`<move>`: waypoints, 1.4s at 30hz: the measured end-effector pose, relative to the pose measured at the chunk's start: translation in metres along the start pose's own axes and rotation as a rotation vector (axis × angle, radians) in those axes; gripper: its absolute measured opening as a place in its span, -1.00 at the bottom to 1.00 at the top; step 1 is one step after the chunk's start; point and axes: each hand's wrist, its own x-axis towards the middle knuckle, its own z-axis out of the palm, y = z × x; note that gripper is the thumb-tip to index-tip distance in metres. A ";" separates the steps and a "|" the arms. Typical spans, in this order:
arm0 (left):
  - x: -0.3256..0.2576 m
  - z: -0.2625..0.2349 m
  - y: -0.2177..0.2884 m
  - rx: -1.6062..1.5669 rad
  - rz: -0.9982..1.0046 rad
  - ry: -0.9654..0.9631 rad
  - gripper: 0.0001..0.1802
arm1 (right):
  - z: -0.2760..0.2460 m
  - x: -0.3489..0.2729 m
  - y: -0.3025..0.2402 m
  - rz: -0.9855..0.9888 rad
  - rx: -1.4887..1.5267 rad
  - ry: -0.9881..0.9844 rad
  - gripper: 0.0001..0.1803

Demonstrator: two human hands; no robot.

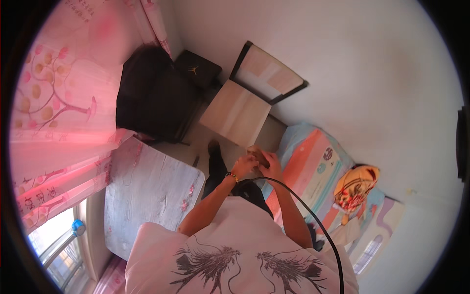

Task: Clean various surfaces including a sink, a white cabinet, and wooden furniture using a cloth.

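1. One pink curtain [58,98], printed with a tree, covers the left side.
2. One bed [313,171] with a striped, multicoloured cover stands along the wall on the right.
3. One grey table [147,196], rounded at the corners and dotted with reddish flowers, stands left of the person.
4. One bulky black item [152,93] sits beyond the table; its kind is too dark to tell.
5. One chair [237,110] with a pale wooden seat and a dark-framed back stands in front of the person.
6. One black box [196,68] lies between that bulk and the chair.
7. One orange and red cloth bundle [357,186] rests on the bed.
8. Two hands meet before the person's body. The right hand [273,169] is curled around the brown object; the left hand [242,166] is bent at its near end, and whether it grips cannot be told.
9. One brown object [259,157], elongated, sits between the hands, short of the chair seat.
10. One beaded bracelet [231,177] circles the left wrist.
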 end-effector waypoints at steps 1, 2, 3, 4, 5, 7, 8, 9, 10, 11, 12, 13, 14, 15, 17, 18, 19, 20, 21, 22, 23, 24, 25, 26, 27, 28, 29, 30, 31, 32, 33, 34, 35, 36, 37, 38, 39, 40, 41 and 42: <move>0.032 -0.016 0.019 -0.024 -0.001 -0.001 -0.70 | -0.006 0.040 0.010 0.008 -0.020 -0.012 -0.35; 0.067 -0.033 0.038 -0.214 -0.101 -0.036 -0.71 | -0.015 0.084 0.023 -0.034 -0.116 0.043 -0.38; 0.102 -0.049 0.056 -0.400 -0.200 -0.070 -0.71 | -0.026 0.128 0.035 -0.082 -0.209 0.097 -0.40; 0.130 -0.064 0.059 -0.418 -0.205 -0.045 -0.71 | -0.036 0.173 0.034 -0.099 -0.240 0.115 -0.40; 0.156 -0.077 0.058 -0.408 -0.195 0.076 -0.74 | -0.047 0.218 0.024 -0.118 -0.266 0.127 -0.41; 0.202 -0.093 0.051 -0.409 -0.202 0.225 -0.76 | -0.067 0.296 -0.002 -0.162 -0.209 0.200 -0.40; 0.225 -0.098 0.048 -0.438 -0.197 0.286 -0.75 | -0.078 0.340 -0.012 -0.315 -0.261 0.242 -0.39; 0.249 -0.100 0.044 -0.465 -0.192 0.348 -0.73 | -0.088 0.386 -0.021 -0.468 -0.309 0.284 -0.37; 0.270 -0.104 0.038 -0.469 -0.205 0.370 -0.73 | -0.091 0.428 -0.035 -0.575 -0.348 0.283 -0.39; 0.288 -0.109 0.031 -0.471 -0.217 0.437 -0.73 | -0.087 0.468 -0.046 -0.684 -0.378 0.281 -0.41; 0.308 -0.111 0.026 -0.470 -0.218 0.495 -0.73 | -0.083 0.507 -0.049 -0.762 -0.478 0.253 -0.44; 0.326 -0.102 0.025 -0.470 -0.219 0.505 -0.73 | -0.082 0.543 -0.037 -0.833 -0.589 0.228 -0.46; 0.345 -0.087 0.030 -0.489 -0.188 0.501 -0.71 | -0.084 0.577 -0.011 -0.833 -0.596 0.230 -0.46; 0.357 -0.076 0.026 -0.503 -0.164 0.515 -0.69 | -0.078 0.603 0.007 -0.914 -0.785 0.224 -0.47; 0.391 -0.052 0.022 -0.560 -0.157 0.533 -0.69 | -0.076 0.633 0.047 -0.993 -0.974 0.218 -0.48; 0.396 -0.048 0.014 -0.612 -0.163 0.571 -0.69 | -0.064 0.637 0.056 -0.942 -0.887 0.235 -0.49; 0.404 -0.046 0.007 -0.605 -0.177 0.598 -0.69 | -0.055 0.639 0.064 -0.887 -0.806 0.251 -0.50; 0.414 -0.045 0.001 -0.595 -0.192 0.605 -0.69 | -0.053 0.644 0.072 -0.987 -1.031 0.296 -0.52; 0.421 -0.042 -0.001 -0.590 -0.208 0.607 -0.69 | -0.050 0.642 0.077 -0.993 -1.012 0.284 -0.52; 0.429 -0.042 -0.003 -0.588 -0.220 0.622 -0.69 | -0.047 0.639 0.081 -0.928 -1.035 0.244 -0.53; 0.439 -0.045 -0.004 -0.545 -0.208 0.626 -0.70 | -0.046 0.639 0.083 -0.863 -1.059 0.206 -0.53; 0.451 -0.047 0.000 -0.506 -0.191 0.627 -0.71 | -0.050 0.641 0.086 -0.870 -1.049 0.201 -0.53; 0.464 -0.050 0.005 -0.503 -0.196 0.634 -0.71 | -0.057 0.644 0.091 -0.856 -1.031 0.192 -0.51; 0.479 -0.055 0.012 -0.493 -0.155 0.641 -0.73 | -0.062 0.646 0.094 -0.841 -1.013 0.185 -0.49; 0.492 -0.061 0.018 -0.483 -0.112 0.641 -0.74 | -0.067 0.646 0.097 -0.839 -1.012 0.185 -0.49; 0.502 -0.065 0.024 -0.482 -0.113 0.637 -0.74 | -0.075 0.648 0.101 -0.845 -1.001 0.186 -0.47; 0.512 -0.068 0.029 -0.461 -0.097 0.658 -0.75 | -0.082 0.649 0.104 -0.850 -0.990 0.187 -0.45; 0.522 -0.072 0.034 -0.440 -0.080 0.680 -0.75 | -0.088 0.647 0.109 -0.846 -0.993 0.190 -0.45; 0.530 -0.078 0.038 -0.438 -0.079 0.675 -0.75 | -0.092 0.644 0.115 -0.829 -0.931 0.181 -0.45; 0.536 -0.086 0.042 -0.375 -0.071 0.712 -0.74 | -0.099 0.640 0.121 -0.811 -0.869 0.173 -0.45; 0.541 -0.095 0.046 -0.312 -0.064 0.751 -0.74 | -0.108 0.634 0.127 -0.808 -0.867 0.176 -0.45; 0.545 -0.102 0.051 -0.308 -0.066 0.750 -0.74 | -0.117 0.625 0.132 -0.798 -0.865 0.154 -0.46; 0.549 -0.108 0.057 -0.231 -0.047 0.799 -0.73 | -0.126 0.615 0.137 -0.788 -0.862 0.133 -0.47; 0.558 -0.112 0.066 -0.153 -0.019 0.838 -0.72 | -0.140 0.605 0.144 -0.755 -0.847 0.118 -0.46; 0.567 -0.111 0.077 -0.150 -0.016 0.826 -0.72 | -0.154 0.596 0.152 -0.746 -0.850 0.125 -0.46; 0.577 -0.111 0.087 -0.106 0.037 0.858 -0.69 | -0.168 0.587 0.160 -0.717 -0.875 0.103 -0.44; 0.585 -0.110 0.096 -0.059 0.091 0.892 -0.67 | -0.181 0.578 0.167 -0.691 -0.894 0.082 -0.42; 0.592 -0.113 0.103 -0.050 0.095 0.888 -0.67 | -0.191 0.569 0.176 -0.687 -0.890 0.091 -0.42; 0.600 -0.116 0.110 0.021 0.136 0.909 -0.62 | -0.200 0.561 0.185 -0.653 -0.887 0.092 -0.41; 0.607 -0.118 0.114 0.091 0.174 0.930 -0.57 | -0.210 0.552 0.193 -0.619 -0.883 0.090 -0.40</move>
